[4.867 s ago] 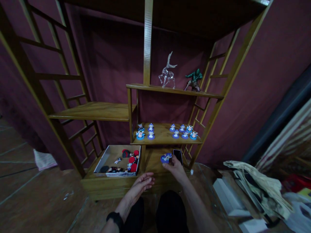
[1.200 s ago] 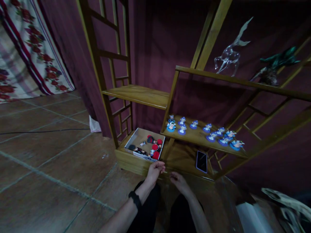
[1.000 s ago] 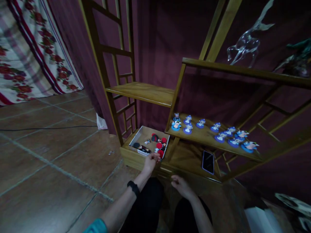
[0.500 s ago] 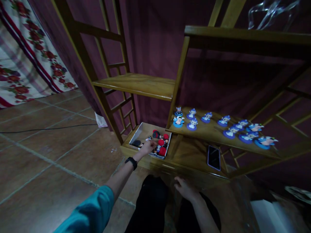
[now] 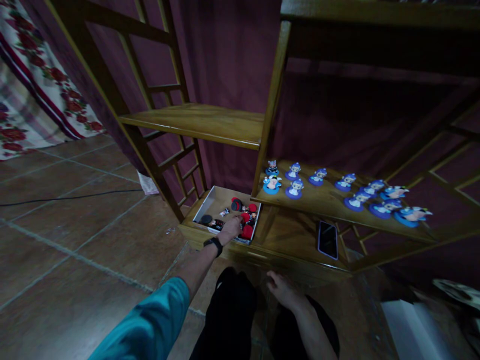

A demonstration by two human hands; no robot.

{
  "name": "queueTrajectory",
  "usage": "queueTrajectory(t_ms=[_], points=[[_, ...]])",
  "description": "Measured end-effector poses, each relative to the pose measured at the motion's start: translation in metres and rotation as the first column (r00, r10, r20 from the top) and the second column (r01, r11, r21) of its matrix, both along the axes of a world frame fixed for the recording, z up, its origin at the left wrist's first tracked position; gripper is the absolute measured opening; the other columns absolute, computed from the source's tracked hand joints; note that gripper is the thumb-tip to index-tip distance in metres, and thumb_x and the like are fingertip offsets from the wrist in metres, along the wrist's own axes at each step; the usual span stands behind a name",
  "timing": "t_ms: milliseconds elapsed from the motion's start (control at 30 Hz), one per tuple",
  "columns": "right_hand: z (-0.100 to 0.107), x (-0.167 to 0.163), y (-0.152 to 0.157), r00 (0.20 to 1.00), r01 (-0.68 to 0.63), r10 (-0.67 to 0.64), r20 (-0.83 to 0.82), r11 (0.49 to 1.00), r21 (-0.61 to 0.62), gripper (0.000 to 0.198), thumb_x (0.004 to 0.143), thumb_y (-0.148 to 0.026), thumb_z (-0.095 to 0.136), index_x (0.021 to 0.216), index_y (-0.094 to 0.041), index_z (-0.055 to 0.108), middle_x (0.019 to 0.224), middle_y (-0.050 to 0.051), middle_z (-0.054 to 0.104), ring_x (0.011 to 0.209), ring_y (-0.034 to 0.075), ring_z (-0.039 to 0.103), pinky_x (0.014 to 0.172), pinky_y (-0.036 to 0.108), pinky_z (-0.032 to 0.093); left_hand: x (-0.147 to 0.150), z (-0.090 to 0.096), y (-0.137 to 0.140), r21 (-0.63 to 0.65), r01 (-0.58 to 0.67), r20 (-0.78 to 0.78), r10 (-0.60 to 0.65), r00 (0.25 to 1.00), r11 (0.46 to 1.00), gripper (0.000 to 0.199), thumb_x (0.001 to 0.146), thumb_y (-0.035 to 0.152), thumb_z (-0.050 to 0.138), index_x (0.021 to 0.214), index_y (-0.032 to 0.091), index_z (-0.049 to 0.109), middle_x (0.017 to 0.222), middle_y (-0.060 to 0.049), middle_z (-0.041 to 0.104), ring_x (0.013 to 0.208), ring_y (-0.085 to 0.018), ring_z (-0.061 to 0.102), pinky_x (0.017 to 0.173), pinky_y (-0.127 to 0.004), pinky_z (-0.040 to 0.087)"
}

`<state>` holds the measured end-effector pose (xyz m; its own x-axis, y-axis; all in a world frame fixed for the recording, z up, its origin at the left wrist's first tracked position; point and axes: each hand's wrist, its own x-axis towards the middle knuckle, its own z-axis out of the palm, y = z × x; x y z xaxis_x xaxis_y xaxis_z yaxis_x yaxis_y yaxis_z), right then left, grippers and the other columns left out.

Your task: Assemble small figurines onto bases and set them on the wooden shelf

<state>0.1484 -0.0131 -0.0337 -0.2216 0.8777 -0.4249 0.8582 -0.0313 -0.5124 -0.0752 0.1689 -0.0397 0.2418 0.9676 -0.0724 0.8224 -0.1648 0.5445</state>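
Note:
My left hand point(image 5: 230, 229) reaches into a shallow white box point(image 5: 204, 206) at the right half. Its fingers are bunched among small figurines with red bases point(image 5: 247, 231); whether they grip one is hidden. A figurine with a black and red base point(image 5: 236, 204), a small white and black one point(image 5: 224, 212) and a dark-clothed one with a dark base point(image 5: 206, 219) lie elsewhere in the box. Over my right knee hovers or rests my right hand point(image 5: 282, 290), its fingers loosely curved and apart, holding nothing visible.
Several figurines on purple and blue bases point(image 5: 294, 189) stand on the wooden shelf point(image 5: 322, 197) to the right. Beneath it lies a phone point(image 5: 327, 240). Another wooden shelf point(image 5: 202, 121) is above the box. A white box point(image 5: 408, 325) is on the floor at lower right.
My view has tilted down and shifted slightly. My left hand has moved a little right and nearer inside the box, showing more of the dark-clothed figurine. My right hand stays by the knee.

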Motion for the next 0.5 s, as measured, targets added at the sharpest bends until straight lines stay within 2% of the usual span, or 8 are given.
queueTrajectory(t_ms=[133,300,400,500], points=[[0.000,0.001,-0.001,1.000,0.031,-0.031,-0.001,1.000,-0.005,0.038,0.079,-0.026,0.046,0.116,-0.027,0.052,0.120,0.004,0.059,0.114,0.020,0.051,0.094,0.032,0.035,-0.003,0.001,0.006,0.023,0.045,-0.074,-0.043,0.996,0.999,0.032,0.059,0.005,0.059,0.091,0.011,0.061,0.089,-0.012,0.064,0.085,-0.021,0.058,0.076,-0.028,0.041],[0.001,0.003,-0.001,0.999,0.032,-0.032,-0.013,0.999,0.001,0.037,0.078,-0.026,0.047,0.114,-0.027,0.054,0.119,0.004,0.059,0.113,0.019,0.052,0.093,0.031,0.035,-0.036,0.004,0.015,0.041,-0.086,-0.133,0.091,0.987,0.995,0.027,0.064,0.008,0.056,0.090,0.013,0.060,0.089,-0.012,0.064,0.086,-0.021,0.058,0.076,-0.028,0.040],[0.000,0.003,-0.001,1.000,0.030,-0.030,-0.008,1.000,-0.009,0.038,0.079,-0.026,0.046,0.116,-0.026,0.052,0.121,0.005,0.058,0.114,0.020,0.051,0.094,0.031,0.035,-0.054,0.005,0.018,0.029,-0.111,-0.158,0.114,0.981,0.993,0.028,0.064,0.010,0.057,0.092,0.013,0.061,0.087,-0.011,0.064,0.084,-0.021,0.059,0.075,-0.027,0.041],[0.001,0.002,0.000,1.000,0.016,-0.016,0.004,1.000,-0.017,0.039,0.079,-0.027,0.044,0.118,-0.025,0.051,0.122,0.006,0.057,0.115,0.021,0.050,0.095,0.033,0.034,-0.053,0.008,0.018,0.090,-0.083,-0.132,0.095,0.987,0.992,0.031,0.069,0.014,0.056,0.099,0.017,0.061,0.096,-0.009,0.062,0.089,-0.020,0.057,0.080,-0.027,0.040]])
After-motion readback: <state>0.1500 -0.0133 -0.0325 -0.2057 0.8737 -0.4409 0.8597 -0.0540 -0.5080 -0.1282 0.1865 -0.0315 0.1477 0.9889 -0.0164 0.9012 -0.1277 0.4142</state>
